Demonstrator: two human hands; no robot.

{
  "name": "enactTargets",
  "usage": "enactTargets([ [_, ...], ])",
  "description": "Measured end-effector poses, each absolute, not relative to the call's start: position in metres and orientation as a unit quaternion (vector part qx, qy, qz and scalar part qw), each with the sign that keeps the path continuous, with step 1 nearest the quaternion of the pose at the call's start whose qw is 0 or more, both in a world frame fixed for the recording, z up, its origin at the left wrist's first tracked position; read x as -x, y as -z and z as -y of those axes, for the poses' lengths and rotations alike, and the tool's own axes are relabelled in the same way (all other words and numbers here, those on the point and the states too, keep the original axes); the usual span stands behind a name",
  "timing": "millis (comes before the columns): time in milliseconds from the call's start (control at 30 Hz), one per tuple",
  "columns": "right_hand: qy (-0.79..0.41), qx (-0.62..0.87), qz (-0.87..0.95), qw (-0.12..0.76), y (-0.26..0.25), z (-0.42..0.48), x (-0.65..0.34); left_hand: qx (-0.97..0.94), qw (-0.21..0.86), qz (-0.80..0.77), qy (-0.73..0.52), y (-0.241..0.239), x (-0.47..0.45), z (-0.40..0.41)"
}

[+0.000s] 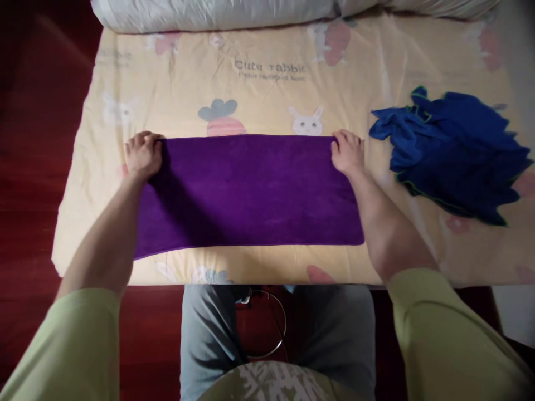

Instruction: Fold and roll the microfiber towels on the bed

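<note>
A purple towel (259, 189) lies spread as a long rectangle across the bed in front of me, its near left corner slanting down a little. At its far left corner, my left hand (143, 155) is closed with curled fingers on the cloth edge. My right hand (348, 152) grips the far right corner in the same way, knuckles up. The fingertips of both hands are partly hidden. To the right, apart from my right hand, a crumpled blue cloth (451, 150) with green edging lies in a loose heap.
The bed has a yellow sheet (267, 100) printed with rabbits and strawberries. A rolled pale quilt (217, 14) runs along its far side. Dark red floor (29, 195) shows at the left. My legs are at the bed's near edge, with a thin ring-shaped object (284, 328) between them.
</note>
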State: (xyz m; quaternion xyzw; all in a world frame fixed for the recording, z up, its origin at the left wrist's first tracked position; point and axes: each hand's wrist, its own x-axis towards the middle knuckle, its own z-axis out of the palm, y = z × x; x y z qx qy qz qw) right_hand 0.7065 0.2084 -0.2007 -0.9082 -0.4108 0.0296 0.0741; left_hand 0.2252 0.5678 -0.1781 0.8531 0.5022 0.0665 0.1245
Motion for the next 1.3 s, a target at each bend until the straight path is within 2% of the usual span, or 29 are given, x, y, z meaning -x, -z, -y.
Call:
enactTargets([
  [167, -0.045, 0.918, 0.393, 0.034, 0.175, -0.197, -0.742, -0.817, 0.183, -0.545, 0.035, 0.154, -0.211, -0.618],
  [267, -0.062, 0.93, 0.362, 0.031, 0.174, -0.199, -0.753, -0.799, 0.209, -0.561, 0.051, 0.147, -0.21, -0.627],
  [467, -0.101, 0.94, 0.306, 0.111, 0.18, -0.205, -0.767, -0.799, 0.142, -0.584, -0.013, 0.149, -0.217, -0.631],
  [633, 0.012, 0.95, 0.298, 0.09, 0.181, -0.211, -0.73, -0.812, 0.129, -0.559, -0.105, 0.156, -0.233, -0.604],
  [733, 0.075, 0.916, 0.388, 0.073, 0.186, -0.209, -0.686, -0.845, 0.115, -0.502, -0.141, 0.162, -0.247, -0.567],
  [867, -0.007, 0.849, 0.525, 0.051, 0.199, -0.195, -0.651, -0.918, 0.151, -0.361, -0.057, 0.174, -0.255, -0.527],
  [967, -0.054, 0.873, 0.483, 0.04, 0.209, -0.182, -0.665, -0.907, 0.15, -0.393, -0.04, 0.183, -0.247, -0.523],
  [1133, -0.066, 0.917, 0.392, 0.044, 0.211, -0.174, -0.712, -0.905, 0.088, -0.416, -0.013, 0.184, -0.227, -0.549],
  [1300, -0.026, 0.923, 0.377, 0.079, 0.19, -0.166, -0.672, -0.886, 0.07, -0.457, -0.031, 0.175, -0.201, -0.525],
])
